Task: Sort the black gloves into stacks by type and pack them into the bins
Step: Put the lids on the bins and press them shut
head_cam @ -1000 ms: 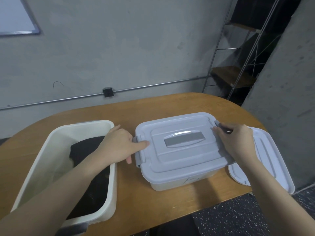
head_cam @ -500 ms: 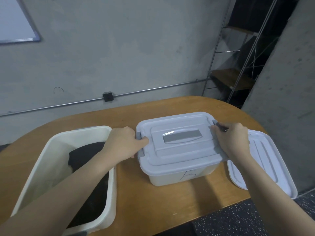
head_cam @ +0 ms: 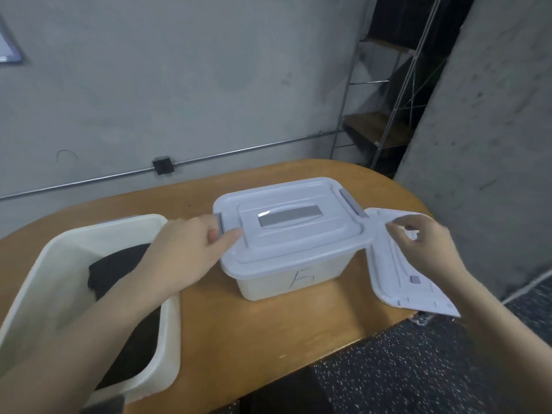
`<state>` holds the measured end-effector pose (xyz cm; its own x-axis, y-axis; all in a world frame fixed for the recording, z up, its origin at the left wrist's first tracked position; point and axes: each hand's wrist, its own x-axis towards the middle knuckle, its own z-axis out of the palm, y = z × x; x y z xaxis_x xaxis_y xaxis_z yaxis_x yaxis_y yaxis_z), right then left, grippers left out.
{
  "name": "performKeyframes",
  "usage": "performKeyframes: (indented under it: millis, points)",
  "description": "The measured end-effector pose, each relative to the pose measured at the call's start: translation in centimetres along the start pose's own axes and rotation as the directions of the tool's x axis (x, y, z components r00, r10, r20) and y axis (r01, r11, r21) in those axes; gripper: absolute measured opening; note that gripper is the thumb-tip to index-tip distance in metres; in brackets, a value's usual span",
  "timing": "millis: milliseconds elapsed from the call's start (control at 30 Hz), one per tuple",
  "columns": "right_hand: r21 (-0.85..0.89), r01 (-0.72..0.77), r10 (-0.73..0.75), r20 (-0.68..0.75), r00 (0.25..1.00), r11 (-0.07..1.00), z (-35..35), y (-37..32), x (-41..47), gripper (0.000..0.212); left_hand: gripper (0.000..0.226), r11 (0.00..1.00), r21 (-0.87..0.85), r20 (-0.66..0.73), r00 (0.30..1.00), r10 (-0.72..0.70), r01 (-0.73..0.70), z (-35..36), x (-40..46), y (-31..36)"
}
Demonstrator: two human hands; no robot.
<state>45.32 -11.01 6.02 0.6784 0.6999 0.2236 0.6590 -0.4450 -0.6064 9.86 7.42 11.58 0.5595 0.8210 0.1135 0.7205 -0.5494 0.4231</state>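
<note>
Open bin (head_cam: 168,297): a cream tub fills the lower left of the frame, lidless, resting on the wooden table (head_cam: 268,330).
Black gloves (head_cam: 119,265): a dark heap lies inside the open bin, its middle hidden by the left forearm crossing above it.
Left hand (head_cam: 191,252): at centre left, its thumb lies on the lid's left edge and its curled fingers wrap the grey left latch (head_cam: 220,224), clamped on it.
Lidded bin (head_cam: 294,276): at frame centre, a cream box with a handwritten mark on its front wall, just right of the open bin and apart from it.
Pale lid (head_cam: 295,234): seated on the lidded bin, with a grey handle (head_cam: 288,215) recessed in its top.
Right latch (head_cam: 352,203): grey, at the lid's upper right corner, with no hand on it.
Loose lid (head_cam: 397,282): lies flat at the table's right edge, just beside the lidded bin, partly overhanging the speckled floor (head_cam: 418,366).
Right hand (head_cam: 424,249): hovers over the loose lid at centre right, fingers loosely bent and spread apart, holding nothing.
Backdrop: a grey concrete wall (head_cam: 209,85) carries a conduit pipe (head_cam: 254,149); a wire shelf rack (head_cam: 388,115) stands at upper right.
</note>
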Motion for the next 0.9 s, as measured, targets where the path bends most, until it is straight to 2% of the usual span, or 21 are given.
performKeyframes:
  millis: [100,167,233,333,400,467,500,600,700,900]
  points:
    - [-0.206,0.011,0.011,0.102,0.995,0.978,-1.5,5.7,-4.1,0.06,0.043,0.996,-0.049,0.113,0.991,0.075,-0.07,-0.4,-3.7,3.3]
    - [-0.271,0.097,-0.033,0.232,0.972,0.958,-1.7,8.6,-6.6,0.076,0.04,0.984,-0.074,0.218,0.96,0.173,-0.161,0.6,-5.9,5.8]
    - [-0.292,0.187,-0.068,0.372,0.926,0.938,-1.8,10.3,-8.5,0.082,0.039,0.964,-0.071,0.301,0.916,0.265,-0.256,2.9,-7.2,8.0]
    - [-0.403,0.363,-0.157,0.46,0.874,0.84,-0.7,12.0,-9.9,0.091,0.035,0.933,-0.093,0.387,0.85,0.357,-0.349,8.8,-7.0,10.2]
    - [-0.424,0.4,-0.185,0.463,0.867,0.812,0.2,12.8,-10.4,0.078,0.028,0.912,-0.098,0.41,0.819,0.401,-0.397,13.3,-6.3,11.2]
    - [-0.421,0.444,-0.258,0.43,0.865,0.79,0.8,13.7,-10.8,0.064,0.017,0.878,-0.09,0.376,0.8,0.467,-0.471,17.2,-5.6,12.1]
    - [-0.428,0.457,-0.287,0.404,0.868,0.78,0.9,13.9,-11.0,0.062,0.02,0.853,-0.075,0.342,0.79,0.509,-0.517,18.9,-5.4,12.7]
    - [-0.469,0.477,-0.36,0.321,0.876,0.743,0.9,14.3,-11.4,0.05,0.057,0.785,0.012,0.237,0.764,0.6,-0.619,22.5,-5.3,14.3]
    - [-0.516,0.468,-0.41,0.231,0.882,0.717,0.8,14.3,-11.7,0.034,0.067,0.744,0.085,0.186,0.744,0.641,-0.662,24.5,-5.0,15.0]
    - [-0.496,0.48,-0.468,0.159,0.869,0.723,-0.6,14.5,-13.3,0.018,0.035,0.603,0.22,0.135,0.637,0.759,-0.766,24.9,-4.5,16.1]
